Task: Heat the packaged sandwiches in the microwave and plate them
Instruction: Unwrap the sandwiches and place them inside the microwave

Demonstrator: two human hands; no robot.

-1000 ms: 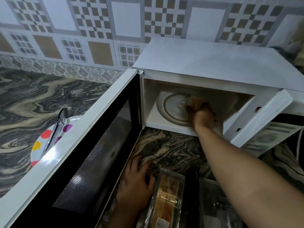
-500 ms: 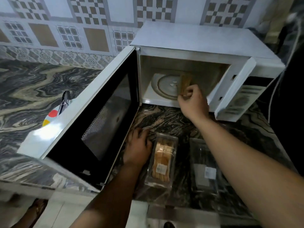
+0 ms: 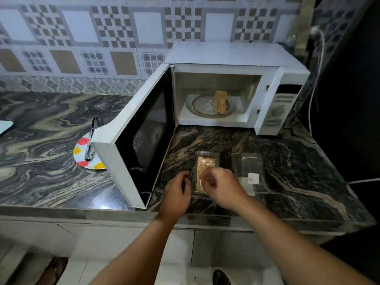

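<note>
The white microwave (image 3: 232,56) stands at the back of the counter with its door (image 3: 144,132) swung wide to the left. Inside, a sandwich (image 3: 220,102) stands on edge on the glass turntable (image 3: 199,105). In front, a clear plastic pack (image 3: 205,161) still holds a sandwich. My left hand (image 3: 176,194) rests against the pack's left edge. My right hand (image 3: 221,187) hovers over the pack with fingers curled; whether it grips the pack is unclear. An empty clear pack (image 3: 249,171) with a white label lies to the right.
A white plate with coloured dots (image 3: 82,153) sits left of the door, partly hidden by it, with metal tongs (image 3: 90,140) lying on it. A white cable (image 3: 314,79) hangs at the right of the microwave. The counter's front edge runs just below my hands.
My right hand has left the sandwich in the microwave and drawn back to the full pack. My left hand has shifted to the pack's edge. The view has pulled back.
</note>
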